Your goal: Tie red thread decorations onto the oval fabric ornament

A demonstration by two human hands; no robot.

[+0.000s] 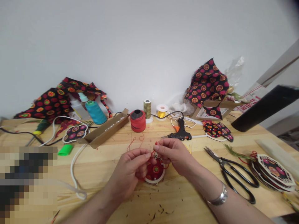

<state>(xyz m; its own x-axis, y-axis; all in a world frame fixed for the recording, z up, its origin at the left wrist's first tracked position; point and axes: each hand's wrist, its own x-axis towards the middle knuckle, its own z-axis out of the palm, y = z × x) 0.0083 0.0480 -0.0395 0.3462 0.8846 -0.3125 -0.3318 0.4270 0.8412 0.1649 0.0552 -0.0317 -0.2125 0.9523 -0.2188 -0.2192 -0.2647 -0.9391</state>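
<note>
Both hands meet at the middle of the table, fingers pinched on a thin red cord (pixel 154 151). My left hand (pixel 134 166) grips it between thumb and forefinger. Just to its right, my right hand (pixel 176 154) pinches the cord's upper part, a little red showing above the fingertips. Beneath them lies a round ornament (pixel 156 170) of dark red patterned fabric with a pale rim, partly covered by my fingers. A loose red strand trails behind my left hand towards a spool of red thread (pixel 138 121).
Right of my hands lie black-handled scissors (pixel 235 174) and a stack of fabric-faced ornaments (pixel 275 171). A glue gun (pixel 181 132) rests behind them. Further left are an open cardboard box (pixel 105 130), a teal thread cone (pixel 95 112), a green cap (pixel 65 150) and a white cable (pixel 74 168).
</note>
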